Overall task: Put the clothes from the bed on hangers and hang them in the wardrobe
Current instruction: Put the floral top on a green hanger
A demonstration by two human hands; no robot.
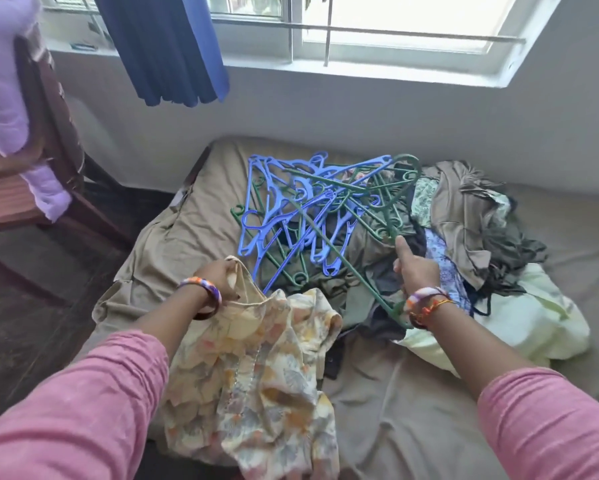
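Beneath a barred window, the bed carries a tangle of blue and green hangers at twelve o'clock and heaped clothes at two. Her left hand pinches a floral garment at its neckline; her right hand grips a green hanger, thumb raised.

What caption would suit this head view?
Left hand grips a floral dress while the right hand holds a green hanger from the pile on the bed.
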